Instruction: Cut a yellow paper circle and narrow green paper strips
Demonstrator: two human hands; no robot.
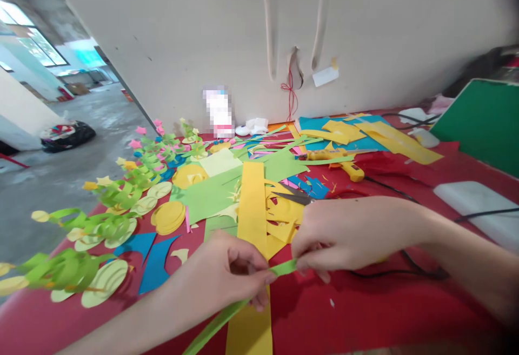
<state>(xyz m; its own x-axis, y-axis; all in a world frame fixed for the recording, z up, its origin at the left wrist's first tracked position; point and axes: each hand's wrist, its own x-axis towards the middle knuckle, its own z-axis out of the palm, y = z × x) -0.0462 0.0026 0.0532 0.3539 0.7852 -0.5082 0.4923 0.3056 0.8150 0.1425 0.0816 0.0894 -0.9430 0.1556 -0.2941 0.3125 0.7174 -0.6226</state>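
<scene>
Both my hands pinch one long green paper strip [284, 267] low over the red table [365, 312]. My left hand [227, 276] grips it with thumb and fingers closed, and the strip trails down past that hand toward the lower edge. My right hand [344, 233] holds the strip's other end in a closed pinch. A long yellow paper band [252, 209] lies on the table right under my hands. Just beyond my right hand lie scissors [298, 197], on yellow cut-outs.
Finished green spiral paper flowers [117, 195] on pale discs line the table's left side. Green, yellow and blue sheets cover the middle. A yellow glue gun [344, 163] with a black cord lies behind. A green board [482, 122] and a white foam block [478, 203] sit at the right.
</scene>
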